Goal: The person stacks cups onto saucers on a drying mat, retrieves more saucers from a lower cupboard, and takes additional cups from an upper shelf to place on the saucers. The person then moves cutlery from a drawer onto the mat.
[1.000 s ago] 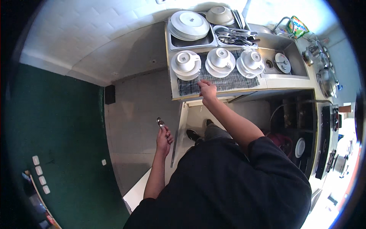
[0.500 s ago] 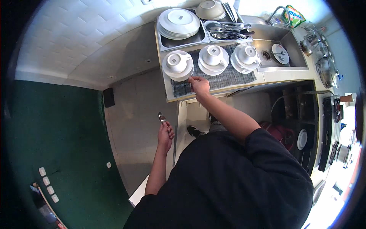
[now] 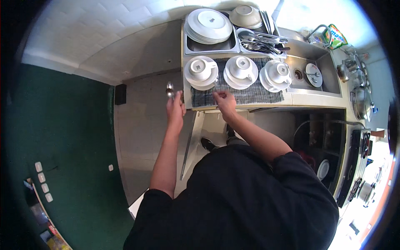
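My left hand is closed around a few metal spoons, their bowls sticking up past the fingers, left of the counter's edge. Over the front of a grey checked cloth, my right hand has its fingers curled together; whatever they may hold is hidden. Just beyond it, a white cup lies upside down on stacked saucers. Two similar sets stand to the right on the cloth, a middle cup and a right cup, also upturned on saucers.
Behind the cups are stacked white plates, upturned bowls and a tray of cutlery. A steel sink holds a small dish. Pots and a stove are at right. An open cabinet door hangs below the counter.
My left hand has risen with the spoons to the counter's left edge. My right hand has drawn back slightly from the left saucer stack. The whole view has shifted a little.
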### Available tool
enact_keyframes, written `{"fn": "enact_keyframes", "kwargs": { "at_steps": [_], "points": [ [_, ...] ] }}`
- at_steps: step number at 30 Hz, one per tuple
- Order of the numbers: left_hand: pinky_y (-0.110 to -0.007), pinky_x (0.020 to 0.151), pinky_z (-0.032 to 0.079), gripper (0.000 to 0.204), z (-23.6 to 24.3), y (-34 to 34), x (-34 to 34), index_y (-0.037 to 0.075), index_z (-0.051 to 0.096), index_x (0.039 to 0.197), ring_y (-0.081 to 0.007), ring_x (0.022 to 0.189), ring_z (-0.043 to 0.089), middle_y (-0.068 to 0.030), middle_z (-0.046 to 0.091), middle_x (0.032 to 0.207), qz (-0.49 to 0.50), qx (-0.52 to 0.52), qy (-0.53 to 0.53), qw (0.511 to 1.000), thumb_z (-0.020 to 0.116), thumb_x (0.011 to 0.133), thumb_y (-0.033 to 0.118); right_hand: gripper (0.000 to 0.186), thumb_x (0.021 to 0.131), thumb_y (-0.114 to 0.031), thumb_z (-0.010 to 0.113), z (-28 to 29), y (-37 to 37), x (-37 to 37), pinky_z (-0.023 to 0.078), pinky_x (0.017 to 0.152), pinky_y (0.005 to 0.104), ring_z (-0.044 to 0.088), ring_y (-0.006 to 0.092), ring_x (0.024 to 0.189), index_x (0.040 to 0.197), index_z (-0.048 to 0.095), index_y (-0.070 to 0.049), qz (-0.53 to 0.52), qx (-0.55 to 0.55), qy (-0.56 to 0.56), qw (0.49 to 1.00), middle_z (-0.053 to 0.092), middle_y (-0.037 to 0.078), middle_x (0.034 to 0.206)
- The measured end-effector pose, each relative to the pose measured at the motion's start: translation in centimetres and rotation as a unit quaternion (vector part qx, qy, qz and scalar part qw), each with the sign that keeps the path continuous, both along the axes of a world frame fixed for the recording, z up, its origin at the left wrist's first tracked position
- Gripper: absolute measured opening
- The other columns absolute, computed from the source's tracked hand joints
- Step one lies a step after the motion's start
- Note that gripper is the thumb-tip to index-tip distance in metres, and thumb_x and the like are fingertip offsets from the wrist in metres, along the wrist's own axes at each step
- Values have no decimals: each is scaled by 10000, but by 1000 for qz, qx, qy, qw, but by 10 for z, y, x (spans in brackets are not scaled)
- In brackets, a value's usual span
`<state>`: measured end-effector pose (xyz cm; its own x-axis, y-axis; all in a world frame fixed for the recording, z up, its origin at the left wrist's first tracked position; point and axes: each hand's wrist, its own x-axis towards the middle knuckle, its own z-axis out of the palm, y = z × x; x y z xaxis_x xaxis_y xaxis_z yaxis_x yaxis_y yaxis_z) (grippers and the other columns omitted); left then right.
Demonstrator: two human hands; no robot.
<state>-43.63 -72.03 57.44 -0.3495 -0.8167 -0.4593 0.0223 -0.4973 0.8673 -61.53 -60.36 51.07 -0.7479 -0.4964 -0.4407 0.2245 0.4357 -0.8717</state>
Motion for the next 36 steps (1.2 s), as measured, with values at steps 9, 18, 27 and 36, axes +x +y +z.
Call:
{"fn": "enact_keyframes", "kwargs": {
  "at_steps": [9,18,27,36],
  "points": [
    [-335,702,472,336,25,-52,-62,144,777,1202,-122,763,606,5,637,806,-48,-293,-194,935,720,959,368,268,998,-212,748,9,35,4,554,665,275,690,116,773,1139,662,0,22,-95,-44,994,770,66,963],
    [-370,783,513,381,-7,-80,-73,48,761,1203,-187,886,671,-92,747,1008,-16,-153,-208,966,664,1014,363,309,964,-199,784,7,-9,-4,600,707,313,730,186,783,1132,684,40,6,-103,-127,986,756,135,976],
    [-380,783,513,296,-57,-96,-72,21,760,1154,-166,893,656,-97,761,988,-65,-142,-259,953,695,975,246,287,960,-193,796,-17,-36,1,584,678,299,717,163,764,1113,675,18,-27,-89,17,996,752,87,923],
    [-435,798,535,279,-73,-95,-76,-12,778,1052,-277,911,752,-212,779,956,-81,-208,-256,940,696,968,241,285,918,-241,796,-8,-38,-7,586,839,398,778,268,914,1082,733,-15,-39,-37,84,995,786,155,1022]
  ]
}}
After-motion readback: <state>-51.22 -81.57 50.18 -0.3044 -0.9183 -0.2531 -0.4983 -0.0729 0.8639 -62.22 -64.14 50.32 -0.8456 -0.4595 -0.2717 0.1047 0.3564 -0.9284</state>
